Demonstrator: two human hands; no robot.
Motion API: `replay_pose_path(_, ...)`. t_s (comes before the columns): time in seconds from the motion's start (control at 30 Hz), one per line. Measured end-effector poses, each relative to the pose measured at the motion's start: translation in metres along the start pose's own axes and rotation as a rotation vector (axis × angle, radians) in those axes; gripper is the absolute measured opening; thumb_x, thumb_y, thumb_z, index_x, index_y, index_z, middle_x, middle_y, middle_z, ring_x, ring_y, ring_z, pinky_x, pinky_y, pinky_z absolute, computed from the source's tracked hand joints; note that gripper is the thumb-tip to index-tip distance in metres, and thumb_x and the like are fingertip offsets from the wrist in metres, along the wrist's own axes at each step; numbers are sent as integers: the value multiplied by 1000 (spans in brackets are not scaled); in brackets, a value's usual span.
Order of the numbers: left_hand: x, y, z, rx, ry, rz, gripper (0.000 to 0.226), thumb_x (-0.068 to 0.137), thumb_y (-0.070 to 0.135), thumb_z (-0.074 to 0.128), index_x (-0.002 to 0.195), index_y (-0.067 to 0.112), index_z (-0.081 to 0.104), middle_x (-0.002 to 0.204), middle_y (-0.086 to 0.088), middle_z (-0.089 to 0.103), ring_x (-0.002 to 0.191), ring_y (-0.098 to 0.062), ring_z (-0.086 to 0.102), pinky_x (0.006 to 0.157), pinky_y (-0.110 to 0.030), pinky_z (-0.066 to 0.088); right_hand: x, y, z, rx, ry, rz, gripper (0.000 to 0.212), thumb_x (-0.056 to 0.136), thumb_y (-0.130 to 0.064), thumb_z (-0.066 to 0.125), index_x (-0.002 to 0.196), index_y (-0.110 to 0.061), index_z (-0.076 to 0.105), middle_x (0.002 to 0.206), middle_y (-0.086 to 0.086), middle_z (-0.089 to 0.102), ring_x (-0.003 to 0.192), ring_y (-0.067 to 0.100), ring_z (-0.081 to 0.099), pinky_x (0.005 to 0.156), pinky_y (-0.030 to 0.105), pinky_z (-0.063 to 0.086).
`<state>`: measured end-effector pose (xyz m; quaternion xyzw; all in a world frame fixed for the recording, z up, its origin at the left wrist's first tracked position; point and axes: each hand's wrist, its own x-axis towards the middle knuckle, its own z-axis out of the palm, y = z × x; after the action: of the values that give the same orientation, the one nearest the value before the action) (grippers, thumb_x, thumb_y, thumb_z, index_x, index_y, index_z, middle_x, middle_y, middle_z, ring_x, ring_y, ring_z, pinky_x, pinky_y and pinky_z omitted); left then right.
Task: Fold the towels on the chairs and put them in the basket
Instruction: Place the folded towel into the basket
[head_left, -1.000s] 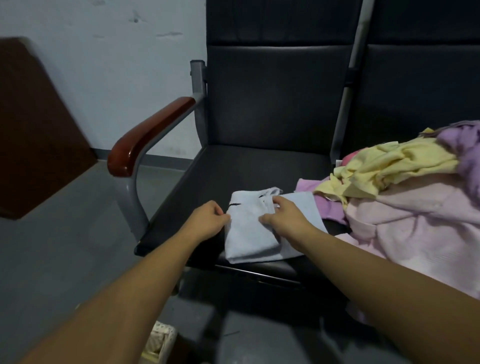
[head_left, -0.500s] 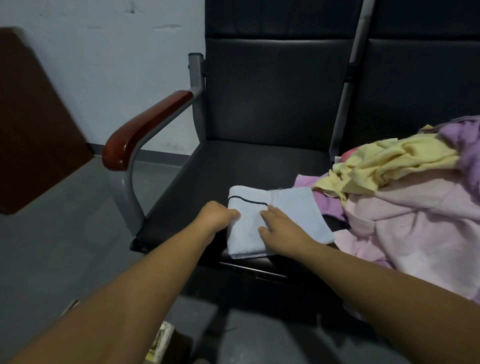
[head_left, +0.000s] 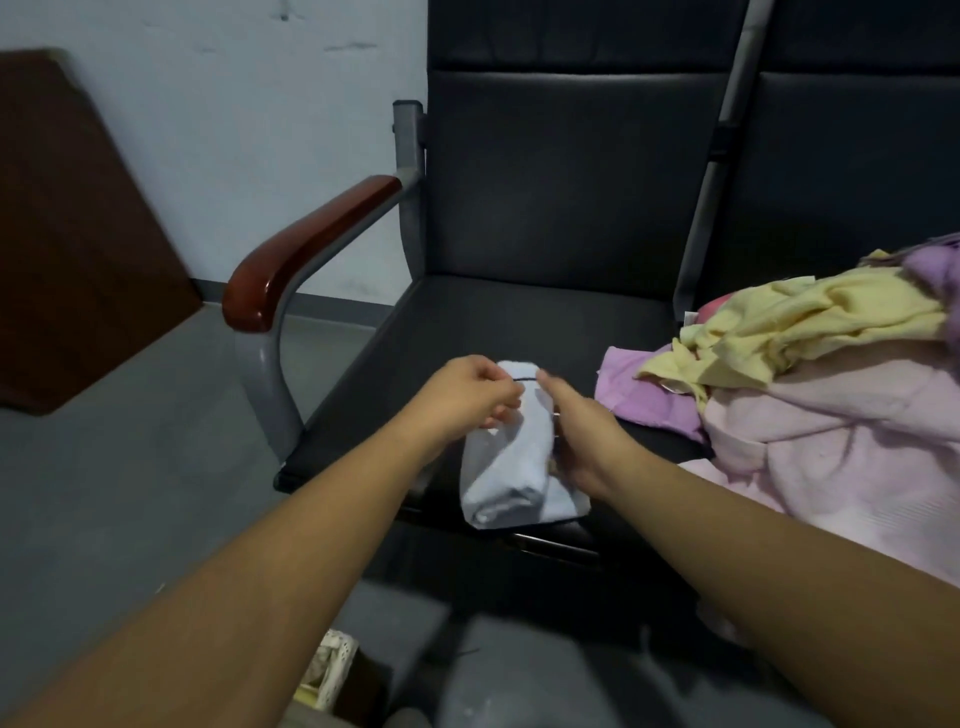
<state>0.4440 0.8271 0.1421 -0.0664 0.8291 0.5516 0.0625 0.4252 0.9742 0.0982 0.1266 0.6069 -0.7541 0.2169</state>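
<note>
A small light blue towel (head_left: 511, 467) with a thin dark line near one end sits folded into a narrow bundle at the front edge of the black chair seat (head_left: 498, 322). My left hand (head_left: 470, 392) pinches its upper left edge. On the bundle's right side, my right hand (head_left: 579, 431) grips the cloth, fingers curled round it. A corner of the pale woven basket (head_left: 330, 670) shows on the floor below my left forearm.
A heap of unfolded towels, yellow (head_left: 810, 322), purple (head_left: 649, 389) and pink (head_left: 841, 441), covers the neighbouring seat on the right. The chair's red-brown armrest (head_left: 306, 249) stands to the left. A dark wooden board (head_left: 67, 223) leans on the wall.
The blue towel lay flat as a wider rectangle under my hands. Now its right side is folded over into a narrow bundle, and both hands have closed on it.
</note>
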Motion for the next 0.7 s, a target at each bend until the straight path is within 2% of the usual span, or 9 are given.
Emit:
replay_pose_path(0.07,4,-8,-1,44,47,-7,11,89,18,64,96,9,67,90,-6,76,75,-13,70,79,-34,58,-2,-1,-4,-241,85,-89,16,92,-22,64,96,-7,65,101,18,72,84,20,67,77,34,53)
replay_pose_path(0.13,9,-19,-2,136,102,-60,12,86,18,63,88,7,65,88,-6,73,81,-22,70,82,-40,58,-5,-4,-7,-365,149,-168,6,91,-15,61,93,-9,60,93,11,67,79,18,61,74,34,50)
replay_pose_path(0.23,12,-30,1,148,95,-198,12,85,17,62,79,10,55,85,-10,61,77,-26,60,77,-37,55,-3,-4,-13,-417,232,-193,11,89,-9,55,99,-10,57,90,7,61,79,18,56,70,32,48)
replay_pose_path(0.3,14,-34,5,68,68,-264,11,84,17,62,81,8,56,87,-12,63,77,-22,63,82,-37,60,2,4,-18,-451,270,-187,16,88,-4,51,97,-14,59,91,6,63,80,19,57,70,30,47)
replay_pose_path(0.4,20,-37,11,20,57,-281,28,83,26,67,97,2,62,99,-11,70,89,-24,70,86,-41,61,5,11,-23,-486,279,-186,18,92,-4,50,88,-19,59,89,3,65,80,19,59,76,32,52)
replay_pose_path(0.47,24,-38,15,-75,63,-321,39,83,32,72,106,4,59,106,-10,69,94,-26,70,88,-41,59,7,11,-22,-489,273,-184,12,94,-7,51,92,-16,60,91,5,65,80,19,59,78,34,53)
replay_pose_path(0.57,27,-38,19,-252,39,-380,42,81,30,78,111,5,62,105,-10,72,93,-28,71,88,-43,59,5,10,-19,-430,243,-135,12,96,-14,56,89,-8,62,90,10,68,73,17,61,62,27,51)
replay_pose_path(0.6,28,-38,20,-288,23,-382,43,80,28,78,113,5,63,104,-10,74,92,-28,72,88,-43,59,5,10,-18,-394,216,-109,16,97,-17,57,87,-6,64,90,11,71,73,19,64,64,28,53)
replay_pose_path(0.7,27,-34,17,-403,-25,-330,39,83,22,74,118,9,64,106,-10,75,96,-28,73,92,-47,58,4,11,-14,-313,162,-90,21,97,-19,61,93,1,67,98,18,74,90,33,72,85,46,59)
